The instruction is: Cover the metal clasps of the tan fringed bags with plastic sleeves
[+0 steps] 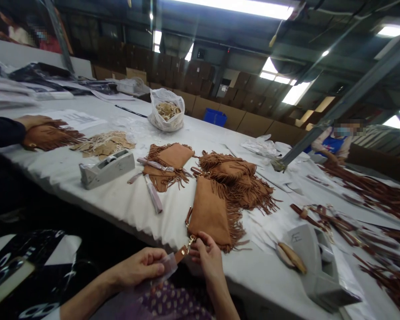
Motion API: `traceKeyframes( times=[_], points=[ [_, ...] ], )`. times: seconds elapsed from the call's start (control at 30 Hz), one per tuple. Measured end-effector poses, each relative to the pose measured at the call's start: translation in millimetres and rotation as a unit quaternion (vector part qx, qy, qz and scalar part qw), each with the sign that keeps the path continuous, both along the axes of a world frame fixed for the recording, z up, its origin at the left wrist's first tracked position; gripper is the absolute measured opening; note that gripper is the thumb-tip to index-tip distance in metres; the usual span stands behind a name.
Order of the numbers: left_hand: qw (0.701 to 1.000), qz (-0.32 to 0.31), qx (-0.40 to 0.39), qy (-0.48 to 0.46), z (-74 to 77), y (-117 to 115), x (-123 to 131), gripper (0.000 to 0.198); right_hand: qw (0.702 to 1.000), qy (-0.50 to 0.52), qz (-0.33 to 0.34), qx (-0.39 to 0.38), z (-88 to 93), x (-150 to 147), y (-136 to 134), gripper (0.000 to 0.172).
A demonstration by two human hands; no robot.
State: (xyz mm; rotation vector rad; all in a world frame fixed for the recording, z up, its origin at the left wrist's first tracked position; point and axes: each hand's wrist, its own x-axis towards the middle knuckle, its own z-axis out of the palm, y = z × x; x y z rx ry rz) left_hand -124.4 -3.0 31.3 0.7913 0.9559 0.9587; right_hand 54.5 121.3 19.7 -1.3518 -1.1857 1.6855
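At the table's front edge, my left hand (146, 266) pinches a brown leather strap (180, 254), partly wrapped in clear plastic (169, 263). A gold snap hook (190, 240) sits at the strap's end, and the fingers of my right hand (207, 254) are closed on it. Directly beyond lies a tan suede pouch (209, 211) with fringe along its right side. The hook is close to the pouch's lower left corner; I cannot tell whether it is clipped on. Behind this pouch are piled more fringed pouches (235, 171).
Grey tape dispensers stand left (108, 168) and right (320, 266). Wrapped straps (153, 194) lie by another fringed pouch (173, 158). A plastic bag (166, 111) holds tags. At left, a co-worker's hand (36, 121) rests on a pouch; another person (333, 142) is at right, near a metal post (320, 129).
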Motion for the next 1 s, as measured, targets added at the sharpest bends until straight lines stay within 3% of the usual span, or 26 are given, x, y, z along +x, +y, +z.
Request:
traceKeyframes(
  times=[0.27, 0.47, 0.63, 0.83, 1.0],
  points=[
    [0.998, -0.003, -0.017, -0.053, -23.8, -16.7, -3.9, 0.032, 0.992, 0.093, 0.055, -0.06, -3.3, -13.8, -11.5, 0.048],
    [0.992, 0.071, -0.07, 0.076, -35.0, -16.9, -7.5, 0.039, 0.999, 0.024, 0.035, 0.029, -13.7, -14.6, -7.0, 0.041],
    [0.985, 0.1, -0.059, 0.13, -45.9, -1.4, 12.0, 0.047, 0.992, -0.032, 0.051, 0.112, -21.5, -12.0, -10.4, 0.032],
    [0.984, 0.12, -0.016, 0.128, -36.6, 21.8, 31.4, 0.05, 0.997, 0.011, 0.045, 0.061, -14.7, -3.8, -6.1, 0.036],
    [0.99, 0.055, 0.018, 0.132, -23.9, 12.8, 22.8, 0.033, 0.998, 0.038, 0.001, 0.041, -12.9, -1.3, -2.0, 0.034]
  ],
)
